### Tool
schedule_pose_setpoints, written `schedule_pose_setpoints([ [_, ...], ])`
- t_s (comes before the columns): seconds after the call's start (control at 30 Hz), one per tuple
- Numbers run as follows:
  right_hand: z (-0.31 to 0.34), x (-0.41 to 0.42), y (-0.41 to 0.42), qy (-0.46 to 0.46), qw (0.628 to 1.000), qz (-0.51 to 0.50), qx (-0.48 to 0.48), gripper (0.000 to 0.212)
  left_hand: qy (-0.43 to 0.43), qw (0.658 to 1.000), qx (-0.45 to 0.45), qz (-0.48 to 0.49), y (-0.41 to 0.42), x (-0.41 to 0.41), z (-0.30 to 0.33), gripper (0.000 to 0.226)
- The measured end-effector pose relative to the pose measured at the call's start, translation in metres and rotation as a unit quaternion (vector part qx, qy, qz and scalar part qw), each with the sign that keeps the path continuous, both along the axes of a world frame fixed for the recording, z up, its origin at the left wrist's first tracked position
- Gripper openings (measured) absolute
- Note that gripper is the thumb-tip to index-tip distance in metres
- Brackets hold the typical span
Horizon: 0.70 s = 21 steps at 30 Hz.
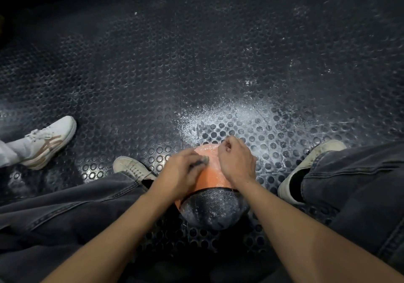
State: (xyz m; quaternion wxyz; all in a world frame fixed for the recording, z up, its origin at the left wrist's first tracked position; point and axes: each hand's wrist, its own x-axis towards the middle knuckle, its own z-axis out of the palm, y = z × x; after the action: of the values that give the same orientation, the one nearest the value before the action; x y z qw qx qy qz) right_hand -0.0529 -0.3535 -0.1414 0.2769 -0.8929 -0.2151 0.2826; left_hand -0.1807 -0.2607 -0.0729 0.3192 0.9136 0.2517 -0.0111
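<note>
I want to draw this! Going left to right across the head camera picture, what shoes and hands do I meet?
White sneaker with tan stripes, the person's left shoe, left hand holding a grey pad, right hand, the person's right shoe.

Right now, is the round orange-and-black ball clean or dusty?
Dusty. The round orange-and-black ball has white powder smeared over its black part.

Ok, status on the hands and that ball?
Left hand pinching small grey pad against orange-and-black textured ball. Right hand curled, resting on ball. White dust on black studded floor mat; nothing blocking.
</note>
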Motion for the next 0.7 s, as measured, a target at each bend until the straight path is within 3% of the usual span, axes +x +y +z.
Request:
schedule_pose_setpoints([
  [0.1,0.004,-0.005,0.003,-0.015,1.0,0.013,0.002,0.017,0.088,0.99,0.001,0.112,0.029,0.012,-0.01,0.017],
  [0.27,0.0,0.001,-0.002,0.002,1.0,-0.004,0.01,0.014,0.008,0.999,-0.038,0.011,0.005,-0.001,-0.001,0.018],
  [0.43,0.004,-0.002,-0.001,-0.002,0.999,0.043,0.011,0.016,0.089,0.989,-0.045,0.106,0.031,0.012,-0.012,0.018],
  [0.6,0.002,0.003,-0.004,-0.009,0.999,0.036,0.003,0.016,0.033,0.998,-0.058,0.004,0.011,-0.005,-0.01,0.016],
  [0.7,0.004,-0.002,0.001,-0.013,0.999,0.053,0.005,0.016,0.051,0.993,-0.039,0.097,0.026,-0.003,-0.015,0.018],
])
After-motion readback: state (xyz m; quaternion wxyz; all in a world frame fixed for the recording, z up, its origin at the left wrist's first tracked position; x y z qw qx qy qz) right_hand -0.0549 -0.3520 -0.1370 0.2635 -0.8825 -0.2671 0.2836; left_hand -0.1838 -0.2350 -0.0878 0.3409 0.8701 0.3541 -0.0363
